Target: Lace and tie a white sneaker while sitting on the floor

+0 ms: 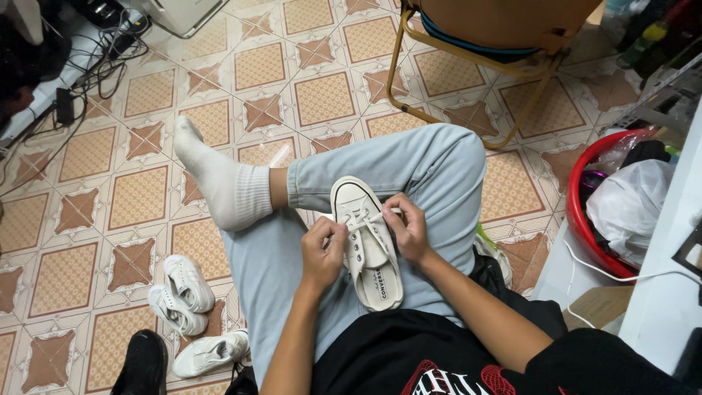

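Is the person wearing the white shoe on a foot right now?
No, the white shoe rests on the person's lap, with the left hand and right hand at its laces.

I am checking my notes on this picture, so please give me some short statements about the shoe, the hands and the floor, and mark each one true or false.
1. Both hands hold the lace of a white shoe that lies on the lap. True: the left hand and the right hand pinch the lace.
2. The shoe on the lap is black. False: it is white.
3. Three white shoes lie on the tiled floor beside the left leg. True.
4. The foot in view is bare. False: it wears a white sock.
5. A blue basin stands at the right. False: the basin is red.
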